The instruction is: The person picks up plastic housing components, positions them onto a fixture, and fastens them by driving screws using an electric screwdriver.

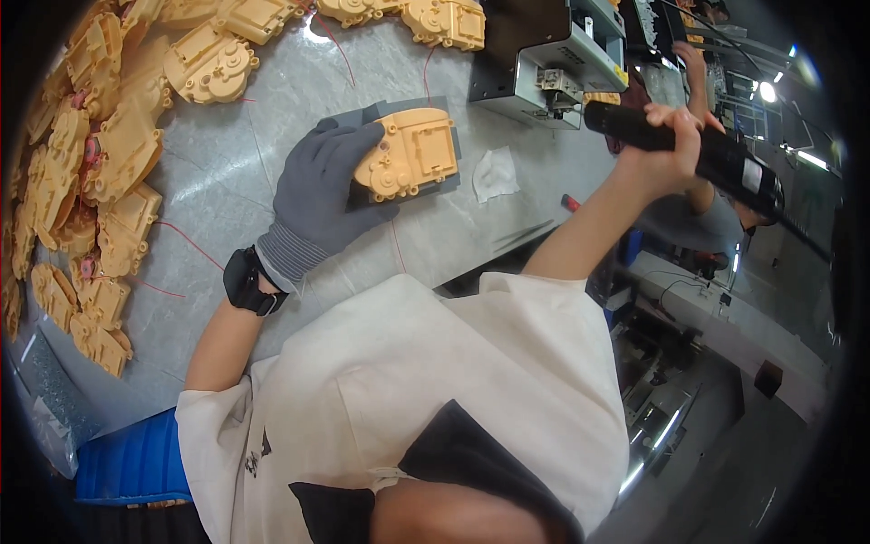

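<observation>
My left hand [317, 181], in a grey knit glove, grips the left side of a yellow plastic housing [419, 150] with thumb and fingers. The housing lies on a dark grey block [450, 184] on the table, its moulded round and square shapes facing up. A red wire runs from behind it and another shows below it. Raised at the right, my bare right hand [675, 145] is wrapped round a black electric screwdriver [739, 168] with a cord trailing off. The screwdriver's front end points left, by a metal screw feeder [557, 77]; its bit cannot be made out.
Many yellow housings [118, 145] with red wires are heaped along the table's left and far sides. A crumpled white tissue [496, 175] and tweezers [523, 236] lie to the right. A blue crate [131, 458] stands lower left. Another person's hand [693, 77] shows at the far right.
</observation>
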Tool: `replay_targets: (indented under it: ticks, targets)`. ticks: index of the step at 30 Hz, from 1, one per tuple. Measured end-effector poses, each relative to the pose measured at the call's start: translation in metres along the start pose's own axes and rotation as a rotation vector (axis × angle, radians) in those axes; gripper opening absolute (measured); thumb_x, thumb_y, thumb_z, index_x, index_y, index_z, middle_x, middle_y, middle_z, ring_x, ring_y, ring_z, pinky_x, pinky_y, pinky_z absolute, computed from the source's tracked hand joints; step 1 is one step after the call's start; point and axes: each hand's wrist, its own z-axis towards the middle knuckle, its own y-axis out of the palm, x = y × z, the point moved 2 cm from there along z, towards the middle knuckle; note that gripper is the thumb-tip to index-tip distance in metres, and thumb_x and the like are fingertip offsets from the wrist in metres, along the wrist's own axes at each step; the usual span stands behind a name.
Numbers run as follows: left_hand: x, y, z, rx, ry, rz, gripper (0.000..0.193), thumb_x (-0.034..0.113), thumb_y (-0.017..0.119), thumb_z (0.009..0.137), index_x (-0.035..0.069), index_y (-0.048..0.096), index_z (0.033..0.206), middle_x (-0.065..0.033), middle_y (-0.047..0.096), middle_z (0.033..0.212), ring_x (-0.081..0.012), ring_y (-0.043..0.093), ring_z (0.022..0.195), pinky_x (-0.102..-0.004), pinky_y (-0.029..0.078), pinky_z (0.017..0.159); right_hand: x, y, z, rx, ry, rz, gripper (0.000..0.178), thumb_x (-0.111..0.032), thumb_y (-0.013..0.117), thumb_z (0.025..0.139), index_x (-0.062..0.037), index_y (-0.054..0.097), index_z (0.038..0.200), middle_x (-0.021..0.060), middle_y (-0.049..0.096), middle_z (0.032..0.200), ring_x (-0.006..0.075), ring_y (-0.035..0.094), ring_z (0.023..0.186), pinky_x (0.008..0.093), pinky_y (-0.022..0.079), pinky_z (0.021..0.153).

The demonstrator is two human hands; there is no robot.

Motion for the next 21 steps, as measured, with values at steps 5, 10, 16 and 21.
replay_targets:
  ticks: [5,10,16,21]
  targets:
    - [0.0,-0.001,-0.002,-0.018,-0.007,0.007,0.081,0.029,0.08,0.058,0.008,0.043,0.127,-0.0095,0.053,0.119,-0.035,0.049,0.11,-0.0428,0.038,0.097,0.014,0.027,-0.013,-0.039,-0.135,-0.292,0.03,0.012,0.056,0.068,0.0048,0.046,0.094,0.0116,0.051,0.061,0.0188,0.05,0.044,0.0308,0.045,0.048]
    - [0.001,-0.001,0.001,0.019,-0.005,0.034,0.073,0.032,0.075,0.064,0.011,0.044,0.126,-0.0111,0.055,0.109,-0.0323,0.05,0.104,-0.0435,0.038,0.097,0.007,0.032,-0.02,-0.123,-0.03,-0.202,0.029,0.009,0.058,0.067,0.0063,0.045,0.093,0.0099,0.054,0.055,0.015,0.052,0.046,0.0265,0.045,0.055]
    - [-0.001,-0.001,-0.002,-0.032,-0.038,0.023,0.082,0.028,0.08,0.059,0.009,0.042,0.129,-0.0103,0.053,0.119,-0.0369,0.047,0.112,-0.0431,0.037,0.097,-0.036,0.063,-0.084,-0.357,0.148,0.104,0.039,0.004,0.051,0.07,0.0034,0.042,0.108,0.0083,0.047,0.058,0.0189,0.048,0.047,0.036,0.043,0.053]
    - [0.001,0.0,0.001,0.05,0.024,0.028,0.073,0.032,0.076,0.063,0.012,0.045,0.126,-0.0118,0.054,0.109,-0.0314,0.05,0.105,-0.0439,0.038,0.097,-0.049,0.111,-0.109,-0.456,0.109,-0.021,0.044,0.0,0.046,0.071,0.0036,0.04,0.115,0.0104,0.045,0.061,0.0205,0.046,0.047,0.0389,0.043,0.054]
